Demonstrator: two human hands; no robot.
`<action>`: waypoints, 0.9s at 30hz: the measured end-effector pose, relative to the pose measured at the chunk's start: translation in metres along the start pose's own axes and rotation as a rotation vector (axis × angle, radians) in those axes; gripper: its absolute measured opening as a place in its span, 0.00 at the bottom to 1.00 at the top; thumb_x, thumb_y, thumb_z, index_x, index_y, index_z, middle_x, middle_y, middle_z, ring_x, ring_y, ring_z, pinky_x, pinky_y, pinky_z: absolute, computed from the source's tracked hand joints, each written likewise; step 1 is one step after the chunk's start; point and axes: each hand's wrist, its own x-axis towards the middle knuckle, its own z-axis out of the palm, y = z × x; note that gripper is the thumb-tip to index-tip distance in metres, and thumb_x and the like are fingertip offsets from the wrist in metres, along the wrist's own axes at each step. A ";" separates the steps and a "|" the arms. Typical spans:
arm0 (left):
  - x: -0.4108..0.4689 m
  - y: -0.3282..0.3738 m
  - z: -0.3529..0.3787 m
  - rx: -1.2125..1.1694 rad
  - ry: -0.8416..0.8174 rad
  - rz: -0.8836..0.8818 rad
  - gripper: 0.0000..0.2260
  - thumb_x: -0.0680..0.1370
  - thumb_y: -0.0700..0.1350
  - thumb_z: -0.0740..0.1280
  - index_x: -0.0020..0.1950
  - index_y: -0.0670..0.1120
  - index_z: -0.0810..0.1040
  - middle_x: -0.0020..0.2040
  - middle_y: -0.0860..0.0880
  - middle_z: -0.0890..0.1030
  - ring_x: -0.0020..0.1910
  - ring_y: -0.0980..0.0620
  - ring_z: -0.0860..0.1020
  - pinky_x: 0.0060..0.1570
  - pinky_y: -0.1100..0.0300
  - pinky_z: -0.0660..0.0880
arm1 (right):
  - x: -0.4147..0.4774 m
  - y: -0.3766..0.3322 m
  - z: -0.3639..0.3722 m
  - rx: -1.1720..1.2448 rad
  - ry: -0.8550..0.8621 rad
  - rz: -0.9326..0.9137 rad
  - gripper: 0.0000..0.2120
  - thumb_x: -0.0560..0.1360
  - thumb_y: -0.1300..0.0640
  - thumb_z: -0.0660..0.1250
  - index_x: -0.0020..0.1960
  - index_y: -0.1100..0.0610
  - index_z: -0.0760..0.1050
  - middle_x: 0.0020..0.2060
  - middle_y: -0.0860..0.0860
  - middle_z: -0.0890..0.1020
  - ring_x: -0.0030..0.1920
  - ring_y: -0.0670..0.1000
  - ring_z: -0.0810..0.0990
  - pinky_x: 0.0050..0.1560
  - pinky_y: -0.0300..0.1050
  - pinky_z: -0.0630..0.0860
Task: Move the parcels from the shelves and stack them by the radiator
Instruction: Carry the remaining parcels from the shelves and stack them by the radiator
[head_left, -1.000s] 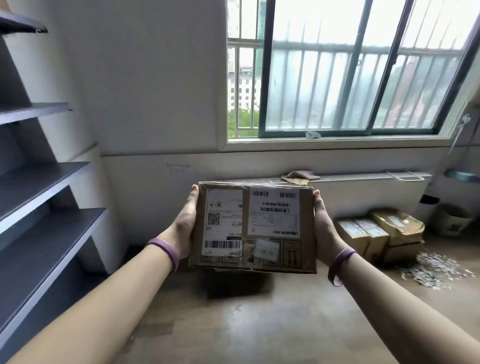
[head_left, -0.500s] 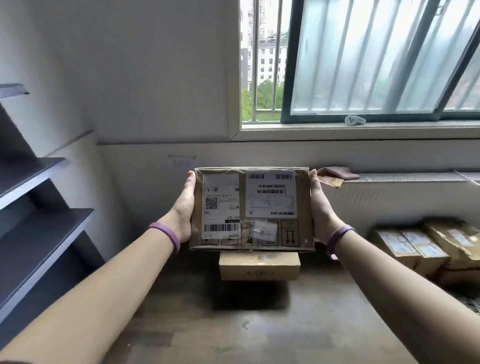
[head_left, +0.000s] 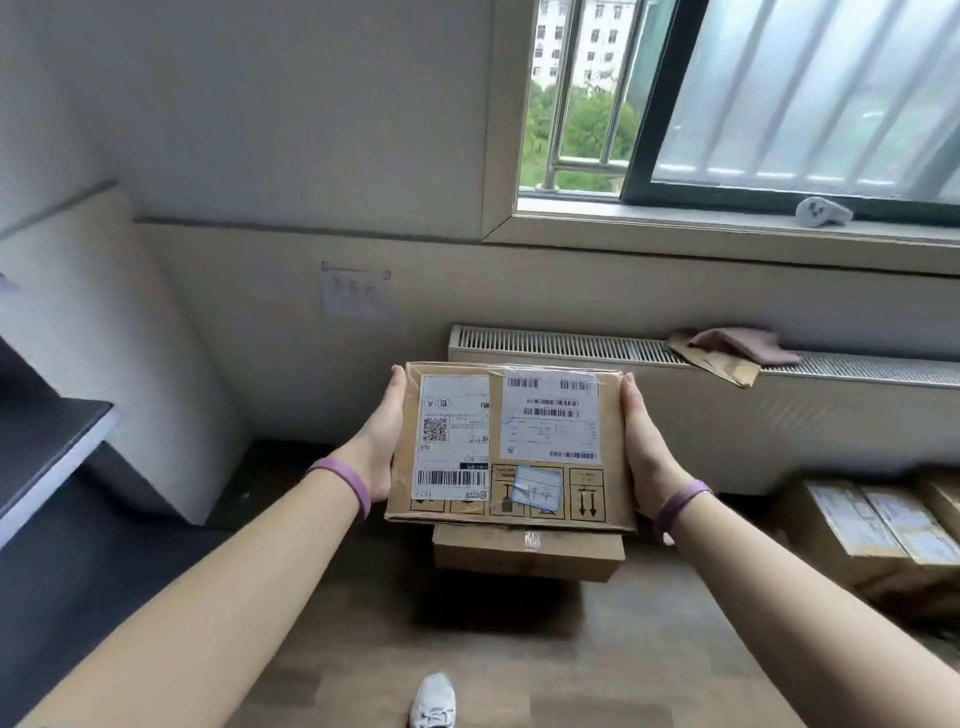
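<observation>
A pale plastered wall (head_left: 291, 130) fills the upper left, and a dark-framed sliding window with frosted panes (head_left: 800, 98) sits at the upper right, its left part open onto metal bars and green trees. Below lies the brown wood-look floor (head_left: 467, 639). Along the wall under the sill runs a long white panel radiator with a slotted top (head_left: 779, 415). At the left edge, dark grey shelves with pale front edges (head_left: 47, 447) step down toward the floor.

To the right, beside the radiator, stands a group of brown cardboard parcels with white labels (head_left: 872, 540), resting on the floor. In the middle, a flat brown cardboard parcel with two white shipping labels and printed arrow marks (head_left: 511, 447) is held in the air in front of the radiator's left end. The left hand (head_left: 382, 441) presses flat against its left side and the right hand (head_left: 647, 447) against its right side, so both hands clamp it between the palms with fingers stretched along the edges. Directly under it, a smaller plain brown cardboard box sealed with clear tape (head_left: 527, 553) sits on the floor near the radiator.

Each wrist wears a purple band (head_left: 345, 480). A dull pink cloth on a scrap of brown cardboard (head_left: 737, 348) lies on the radiator top. A white shoe tip (head_left: 434, 699) shows at the bottom edge, and a small grey-white object (head_left: 823, 210) rests on the windowsill.
</observation>
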 end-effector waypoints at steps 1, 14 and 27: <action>0.021 0.006 -0.007 0.005 -0.005 -0.020 0.40 0.72 0.77 0.43 0.63 0.53 0.79 0.56 0.43 0.84 0.55 0.41 0.82 0.52 0.42 0.79 | 0.020 0.000 0.004 0.003 0.015 0.016 0.34 0.72 0.24 0.51 0.43 0.45 0.87 0.45 0.52 0.87 0.43 0.52 0.87 0.35 0.43 0.81; 0.227 0.006 -0.071 -0.094 -0.095 -0.338 0.42 0.70 0.78 0.48 0.66 0.51 0.79 0.62 0.41 0.81 0.61 0.36 0.79 0.65 0.35 0.69 | 0.209 0.051 0.022 0.034 0.238 0.280 0.34 0.72 0.27 0.59 0.64 0.52 0.77 0.50 0.55 0.86 0.48 0.57 0.86 0.43 0.49 0.82; 0.360 -0.074 -0.083 -0.135 -0.015 -0.437 0.37 0.66 0.78 0.55 0.56 0.53 0.85 0.58 0.43 0.83 0.56 0.40 0.82 0.57 0.43 0.78 | 0.339 0.138 -0.018 -0.016 0.256 0.427 0.18 0.71 0.26 0.59 0.29 0.31 0.79 0.36 0.42 0.86 0.37 0.44 0.86 0.34 0.40 0.80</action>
